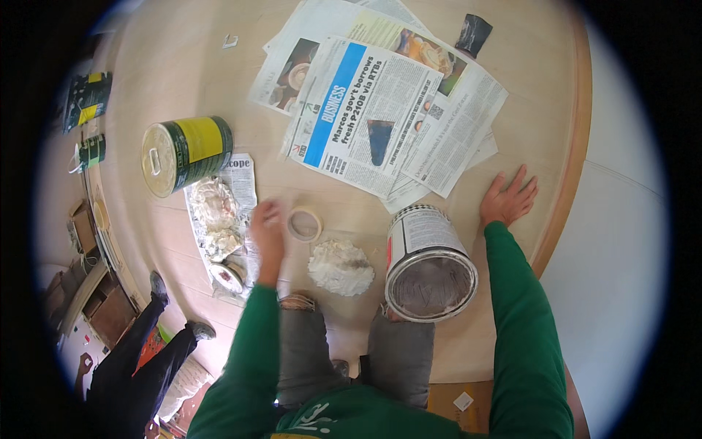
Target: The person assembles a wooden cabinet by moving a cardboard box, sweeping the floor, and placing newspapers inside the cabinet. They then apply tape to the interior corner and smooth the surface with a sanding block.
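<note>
My right hand (pixel 508 199) lies flat on the brown-covered table, fingers spread, with nothing in it. Close to it an open metal can (pixel 431 234) rests tilted toward me, its inside smeared with grey residue. My left hand (pixel 268 233) is raised and blurred, so its fingers and anything in them cannot be made out. Just right of that hand is a roll of tape (pixel 305 224), and nearer me lies a crumpled white rag (pixel 341 268) with a grey smudge. On the left, a newspaper piece (pixel 245 179) bears crumpled whitish material (pixel 213 201) and a round lid-like thing (pixel 227 278).
A green can with a yellow label (pixel 186 154) sits at the left. Overlapping newspaper sheets (pixel 424 157) cover the far middle, with a dark flat piece (pixel 380 141) on top and another dark piece (pixel 474 35) beyond. Another person's legs (pixel 150 344) show at the lower left.
</note>
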The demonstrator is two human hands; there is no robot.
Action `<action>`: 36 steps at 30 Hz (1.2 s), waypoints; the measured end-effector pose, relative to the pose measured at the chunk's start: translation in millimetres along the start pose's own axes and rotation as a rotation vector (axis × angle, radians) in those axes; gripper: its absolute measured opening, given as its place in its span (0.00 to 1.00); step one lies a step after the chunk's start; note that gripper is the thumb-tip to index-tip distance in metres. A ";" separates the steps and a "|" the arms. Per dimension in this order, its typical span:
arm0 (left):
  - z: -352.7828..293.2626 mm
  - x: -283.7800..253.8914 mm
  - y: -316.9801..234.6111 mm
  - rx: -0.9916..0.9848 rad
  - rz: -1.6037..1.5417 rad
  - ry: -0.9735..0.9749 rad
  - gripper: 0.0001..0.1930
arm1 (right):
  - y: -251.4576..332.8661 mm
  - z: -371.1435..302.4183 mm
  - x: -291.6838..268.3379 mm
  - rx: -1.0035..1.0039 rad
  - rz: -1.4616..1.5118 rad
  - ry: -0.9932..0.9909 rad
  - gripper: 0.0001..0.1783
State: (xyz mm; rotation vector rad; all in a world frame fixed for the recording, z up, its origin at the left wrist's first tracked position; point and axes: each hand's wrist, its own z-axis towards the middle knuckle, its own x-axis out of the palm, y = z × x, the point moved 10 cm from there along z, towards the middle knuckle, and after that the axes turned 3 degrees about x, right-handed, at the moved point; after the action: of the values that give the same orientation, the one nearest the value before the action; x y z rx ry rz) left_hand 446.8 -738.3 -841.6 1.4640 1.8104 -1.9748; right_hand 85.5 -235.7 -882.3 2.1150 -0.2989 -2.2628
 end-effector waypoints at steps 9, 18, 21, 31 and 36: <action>51.9 212.5 -162.4 -0.103 0.268 0.184 0.19 | 1.6 1.3 6.8 0.022 -0.007 0.030 0.38; -28.1 -53.0 58.0 -0.526 -0.355 0.010 0.14 | -1.5 -3.1 5.7 0.045 -0.015 0.024 0.39; -23.7 -104.4 77.6 -0.245 0.320 -0.191 0.26 | 4.3 2.0 6.4 0.021 -0.049 0.031 0.39; 303.7 141.5 -172.0 0.102 0.687 0.102 0.74 | 5.2 5.4 3.4 0.027 -0.017 0.026 0.38; 339.0 166.7 -175.8 0.225 0.656 0.330 0.78 | 12.4 7.7 0.9 0.020 -0.002 0.027 0.38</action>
State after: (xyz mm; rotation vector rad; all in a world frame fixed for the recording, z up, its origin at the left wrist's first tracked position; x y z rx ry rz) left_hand 55.3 -875.5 -881.0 2.1950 0.9816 -1.6937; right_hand 76.5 -247.1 -880.7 2.1545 -0.3197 -2.2389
